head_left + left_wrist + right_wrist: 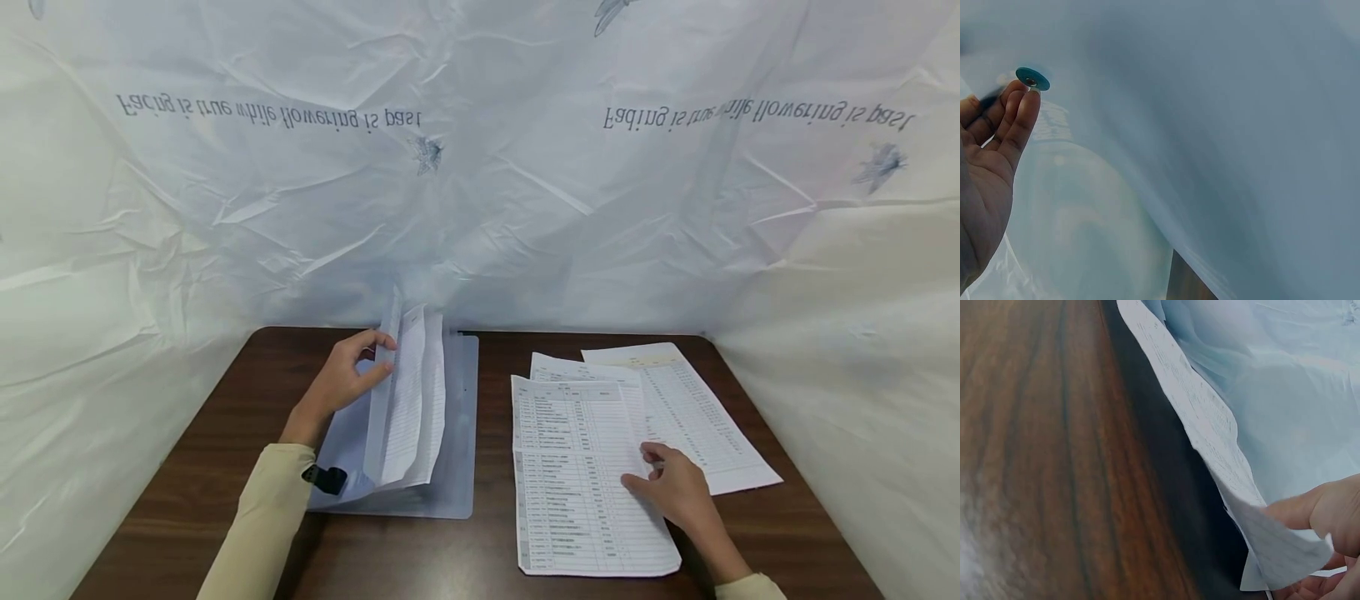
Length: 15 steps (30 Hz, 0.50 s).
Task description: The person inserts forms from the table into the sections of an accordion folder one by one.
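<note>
On the left of the table a translucent bluish plastic document folder (pixel 459 467) lies with its cover lifted. My left hand (pixel 351 375) pinches the raised cover near its upper edge. Printed sheets (pixel 411 400) stand tilted inside the folder, beside that cover. In the left wrist view a teal snap button (pixel 1032 79) shows at the fingertips of the left hand (pixel 997 156). On the right, my right hand (pixel 675 487) pinches the right edge of a printed table sheet (pixel 577 492). The right wrist view shows the thumb over the curled paper (pixel 1279 544), with fingers beneath.
Two more printed sheets lie partly under and behind the front one, a middle sheet (pixel 585 367) and a far-right sheet (pixel 705 417). All rest on a dark wooden table (pixel 420 558). White sheeting (pixel 510 233) with printed words hangs behind and at both sides.
</note>
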{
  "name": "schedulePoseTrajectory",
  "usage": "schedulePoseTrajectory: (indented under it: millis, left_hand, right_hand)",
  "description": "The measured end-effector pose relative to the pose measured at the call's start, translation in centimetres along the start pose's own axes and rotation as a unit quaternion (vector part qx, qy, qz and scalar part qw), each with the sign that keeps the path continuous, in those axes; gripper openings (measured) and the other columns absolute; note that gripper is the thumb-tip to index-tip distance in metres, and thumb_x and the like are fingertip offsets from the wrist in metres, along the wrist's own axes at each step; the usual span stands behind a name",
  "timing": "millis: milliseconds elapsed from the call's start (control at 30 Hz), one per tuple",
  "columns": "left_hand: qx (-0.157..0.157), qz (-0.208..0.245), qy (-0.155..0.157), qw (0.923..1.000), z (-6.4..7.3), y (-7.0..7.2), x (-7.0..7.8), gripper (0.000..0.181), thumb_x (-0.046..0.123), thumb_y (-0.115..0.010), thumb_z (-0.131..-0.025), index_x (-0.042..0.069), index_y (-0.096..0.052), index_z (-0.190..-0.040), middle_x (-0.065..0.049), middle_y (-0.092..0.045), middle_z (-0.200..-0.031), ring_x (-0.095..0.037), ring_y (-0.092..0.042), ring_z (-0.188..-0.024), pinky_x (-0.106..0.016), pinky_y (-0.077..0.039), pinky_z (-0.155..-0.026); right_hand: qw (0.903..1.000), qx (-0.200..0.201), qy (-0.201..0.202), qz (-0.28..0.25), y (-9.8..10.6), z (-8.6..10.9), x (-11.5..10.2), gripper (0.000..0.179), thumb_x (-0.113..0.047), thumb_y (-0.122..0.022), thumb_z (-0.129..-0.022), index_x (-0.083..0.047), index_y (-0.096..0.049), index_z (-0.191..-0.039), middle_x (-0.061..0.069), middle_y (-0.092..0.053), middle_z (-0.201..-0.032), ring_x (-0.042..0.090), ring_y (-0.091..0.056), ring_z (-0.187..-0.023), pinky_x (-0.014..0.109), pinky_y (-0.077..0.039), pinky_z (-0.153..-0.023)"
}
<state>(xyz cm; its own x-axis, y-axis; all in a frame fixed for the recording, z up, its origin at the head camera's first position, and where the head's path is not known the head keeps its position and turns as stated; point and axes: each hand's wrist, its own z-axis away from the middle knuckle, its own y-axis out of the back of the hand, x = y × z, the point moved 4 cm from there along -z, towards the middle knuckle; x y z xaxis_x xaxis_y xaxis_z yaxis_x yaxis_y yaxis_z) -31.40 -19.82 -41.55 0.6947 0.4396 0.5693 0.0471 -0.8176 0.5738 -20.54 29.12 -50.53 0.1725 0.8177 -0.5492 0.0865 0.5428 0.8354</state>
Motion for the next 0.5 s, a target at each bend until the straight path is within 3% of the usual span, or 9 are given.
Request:
schedulePoseTrajectory:
  millis: [267,400,500]
  left_hand:
    - [0.000,0.016,-0.004,0.9999,0.08,0.20,-0.59,0.024,0.003,-0.072,-0.090,0.002,-0.067,-0.114,-0.009,-0.068,-0.111,-0.018,-0.059,-0.095,-0.036,-0.052,-0.082]
    - [-0.003,0.011,-0.002,0.9999,0.13,0.13,-0.65,0.024,0.002,-0.072,-0.090,0.000,-0.067,-0.114,-0.011,-0.068,-0.111,-0.022,-0.060,-0.095,-0.035,-0.052,-0.082]
    - [-0.002,0.009,0.002,1.0000,0.15,0.05,-0.65,0.025,-0.001,-0.071,-0.089,-0.004,-0.066,-0.113,-0.016,-0.068,-0.111,-0.028,-0.060,-0.094,-0.028,-0.049,-0.082]
  right_hand:
    - [0.9997,0.012,0.006,0.021,-0.05,0.31,-0.62,0.079,-0.023,-0.092,-0.073,0.014,-0.056,-0.133,0.026,-0.068,-0.114,0.027,-0.064,-0.087,0.041,-0.052,-0.069]
    - [0.9996,0.013,0.006,0.023,0.00,0.35,-0.81,0.076,-0.019,-0.091,-0.073,0.013,-0.056,-0.133,0.024,-0.069,-0.111,0.026,-0.064,-0.086,0.041,-0.051,-0.070]
    - [0.9998,0.013,0.005,0.017,0.03,0.26,-0.69,0.074,-0.018,-0.090,-0.074,0.013,-0.057,-0.132,0.020,-0.069,-0.107,0.024,-0.062,-0.084,0.038,-0.049,-0.069]
